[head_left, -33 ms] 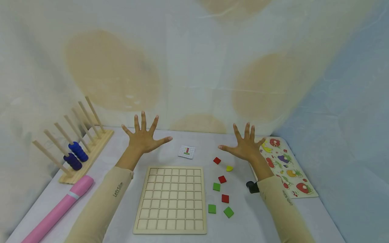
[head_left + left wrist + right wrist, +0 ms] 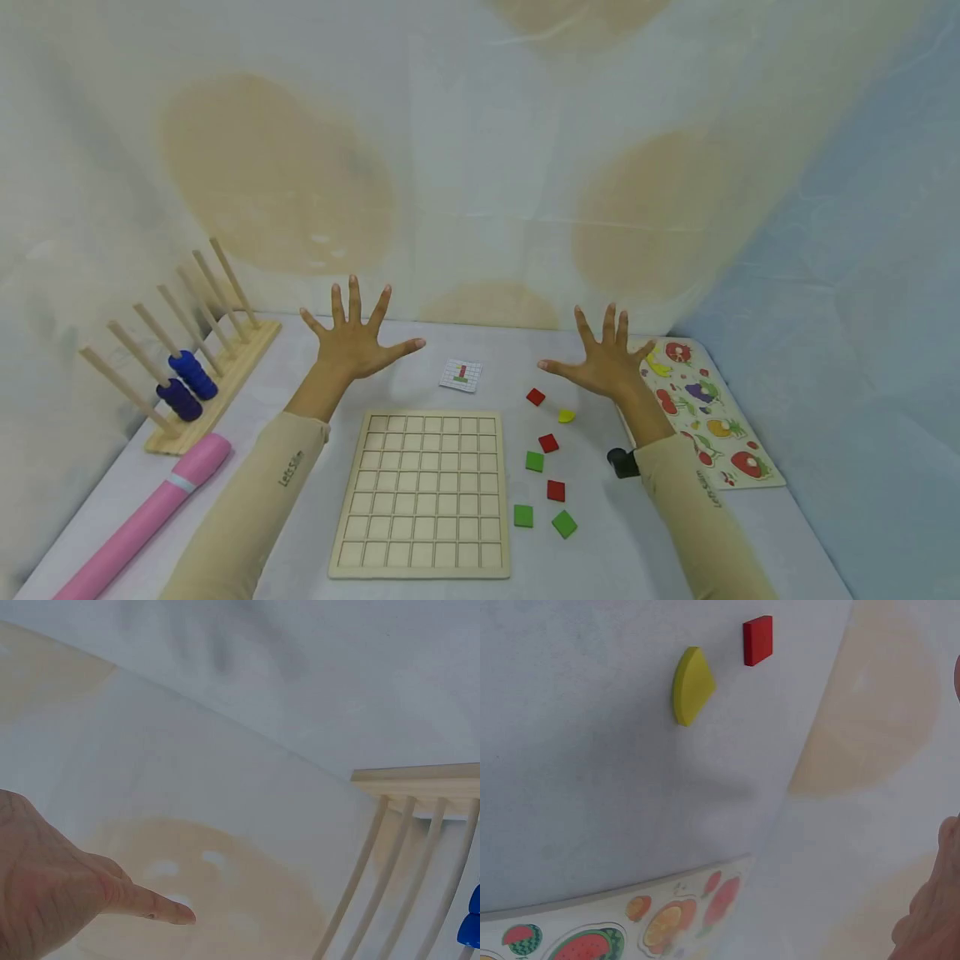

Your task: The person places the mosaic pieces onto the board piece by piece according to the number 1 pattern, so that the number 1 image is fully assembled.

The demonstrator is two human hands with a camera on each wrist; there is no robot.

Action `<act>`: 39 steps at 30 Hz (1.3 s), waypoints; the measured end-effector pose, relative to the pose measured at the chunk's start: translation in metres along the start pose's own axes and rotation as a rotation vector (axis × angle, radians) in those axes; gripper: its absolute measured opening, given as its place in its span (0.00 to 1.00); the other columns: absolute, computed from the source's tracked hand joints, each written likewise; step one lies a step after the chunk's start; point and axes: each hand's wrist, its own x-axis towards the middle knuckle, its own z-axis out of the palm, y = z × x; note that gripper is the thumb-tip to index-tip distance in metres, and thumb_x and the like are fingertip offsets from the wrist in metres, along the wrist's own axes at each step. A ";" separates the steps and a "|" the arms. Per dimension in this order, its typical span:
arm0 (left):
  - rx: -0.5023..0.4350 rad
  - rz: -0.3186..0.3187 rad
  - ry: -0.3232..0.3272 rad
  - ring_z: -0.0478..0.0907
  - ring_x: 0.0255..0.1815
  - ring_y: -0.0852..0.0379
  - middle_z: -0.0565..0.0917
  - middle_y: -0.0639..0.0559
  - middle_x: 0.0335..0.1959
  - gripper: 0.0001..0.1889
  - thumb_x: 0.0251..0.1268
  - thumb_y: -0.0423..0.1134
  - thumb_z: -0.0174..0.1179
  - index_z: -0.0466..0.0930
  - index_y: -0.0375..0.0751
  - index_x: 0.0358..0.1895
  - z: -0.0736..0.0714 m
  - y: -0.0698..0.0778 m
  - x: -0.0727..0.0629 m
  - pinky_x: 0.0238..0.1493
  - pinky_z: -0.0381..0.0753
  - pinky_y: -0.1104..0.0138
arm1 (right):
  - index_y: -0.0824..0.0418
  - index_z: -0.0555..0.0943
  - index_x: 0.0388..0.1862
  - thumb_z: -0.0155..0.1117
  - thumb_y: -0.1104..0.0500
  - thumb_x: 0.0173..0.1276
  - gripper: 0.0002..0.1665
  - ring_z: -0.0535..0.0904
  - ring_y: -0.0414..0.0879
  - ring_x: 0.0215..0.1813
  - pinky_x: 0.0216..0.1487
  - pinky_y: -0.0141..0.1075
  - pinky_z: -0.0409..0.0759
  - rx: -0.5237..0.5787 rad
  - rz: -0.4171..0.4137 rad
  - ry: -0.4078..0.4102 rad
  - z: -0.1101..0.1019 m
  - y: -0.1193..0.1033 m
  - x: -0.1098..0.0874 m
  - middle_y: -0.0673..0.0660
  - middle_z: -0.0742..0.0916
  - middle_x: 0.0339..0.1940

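Backdrop cloth [image 2: 487,167]: pale, with beige patches, hung behind the counter.
Counter [image 2: 600,550]: white-covered, carrying the items below.
Pink roll [image 2: 150,512]: long, pale band near its far end; lying at left, partly out of frame.
Sleeves [image 2: 255,500]: a pair, beige, dark lettering.
Peg rack [image 2: 210,406]: pale wood, seven upright pegs, at far left; dark purple beads on one peg, blue beads on the next.
Grid board [image 2: 423,503]: pale wood, square cells, flat at centre front, between the forearms.
Fruit board [image 2: 701,417]: white, printed with fruit, flat at right, partly behind the right hand and forearm.
Hands, two: left hand [image 2: 351,342] and right hand [image 2: 609,362], both spread wide, fingers straight and apart, thumbs pointing inward; each holds nothing. Left is beyond the grid board; right is near the yellow piece.
Card [image 2: 460,375]: small, white, printed grid with a red and green figure; flat beyond the grid board, between the hands.
Black item [image 2: 622,462]: at the right sleeve's cuff, partly hidden.
Yellow piece [image 2: 567,415]: wedge with one curved edge, flat beside the farthest red tile.
Red tiles [image 2: 556,490]: three, square, scattered right of the grid board.
Green tiles [image 2: 523,516]: three, square, among and nearer than the red.
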 end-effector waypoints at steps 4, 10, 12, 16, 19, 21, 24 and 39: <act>-0.002 0.001 0.002 0.16 0.77 0.32 0.19 0.39 0.78 0.56 0.51 0.87 0.36 0.20 0.69 0.77 -0.001 0.000 0.001 0.55 0.17 0.23 | 0.44 0.37 0.83 0.52 0.15 0.52 0.69 0.25 0.69 0.79 0.57 0.82 0.30 0.010 -0.006 0.005 0.000 -0.001 0.000 0.68 0.32 0.79; -0.005 0.008 0.005 0.15 0.76 0.32 0.19 0.38 0.78 0.56 0.51 0.87 0.36 0.20 0.69 0.77 -0.002 -0.003 0.003 0.54 0.17 0.23 | 0.44 0.38 0.83 0.53 0.15 0.52 0.70 0.25 0.69 0.79 0.57 0.83 0.34 0.006 -0.006 0.012 0.001 -0.001 -0.001 0.70 0.35 0.80; 0.001 0.010 0.008 0.15 0.76 0.32 0.19 0.38 0.78 0.56 0.51 0.87 0.36 0.20 0.69 0.77 -0.003 -0.004 0.004 0.54 0.17 0.23 | 0.45 0.38 0.83 0.54 0.15 0.51 0.70 0.25 0.69 0.79 0.57 0.83 0.33 0.010 -0.006 0.020 0.001 0.000 0.000 0.70 0.36 0.80; 0.018 0.022 0.012 0.20 0.78 0.31 0.20 0.37 0.78 0.57 0.51 0.87 0.38 0.23 0.67 0.78 -0.007 -0.007 0.003 0.56 0.20 0.23 | 0.45 0.39 0.83 0.56 0.17 0.52 0.70 0.27 0.69 0.79 0.58 0.82 0.35 0.027 -0.014 0.046 0.001 0.001 0.000 0.70 0.36 0.80; 0.033 0.043 0.004 0.28 0.79 0.30 0.25 0.36 0.79 0.57 0.52 0.86 0.38 0.26 0.64 0.80 -0.010 -0.007 0.002 0.59 0.26 0.22 | 0.45 0.38 0.83 0.57 0.17 0.52 0.70 0.37 0.71 0.79 0.59 0.81 0.44 0.027 -0.032 0.074 0.001 0.002 0.000 0.73 0.42 0.80; 0.036 0.057 0.000 0.39 0.79 0.30 0.33 0.33 0.80 0.57 0.52 0.86 0.39 0.29 0.63 0.80 -0.011 -0.008 0.001 0.62 0.35 0.23 | 0.46 0.38 0.83 0.56 0.17 0.52 0.71 0.47 0.72 0.77 0.60 0.78 0.56 0.009 -0.050 0.098 0.002 0.001 -0.001 0.75 0.49 0.78; 0.037 0.084 0.001 0.62 0.70 0.31 0.51 0.31 0.76 0.57 0.52 0.85 0.41 0.31 0.62 0.81 -0.010 -0.011 -0.003 0.60 0.59 0.30 | 0.48 0.40 0.83 0.57 0.16 0.51 0.72 0.61 0.70 0.69 0.53 0.68 0.71 -0.007 -0.076 0.129 0.005 0.001 -0.005 0.76 0.62 0.71; -0.011 0.121 -0.044 0.74 0.31 0.48 0.67 0.34 0.55 0.57 0.53 0.84 0.45 0.38 0.58 0.81 0.007 -0.036 -0.026 0.24 0.65 0.62 | 0.57 0.54 0.81 0.65 0.21 0.49 0.70 0.68 0.56 0.49 0.36 0.45 0.69 0.020 -0.106 0.104 0.032 0.012 -0.033 0.67 0.73 0.49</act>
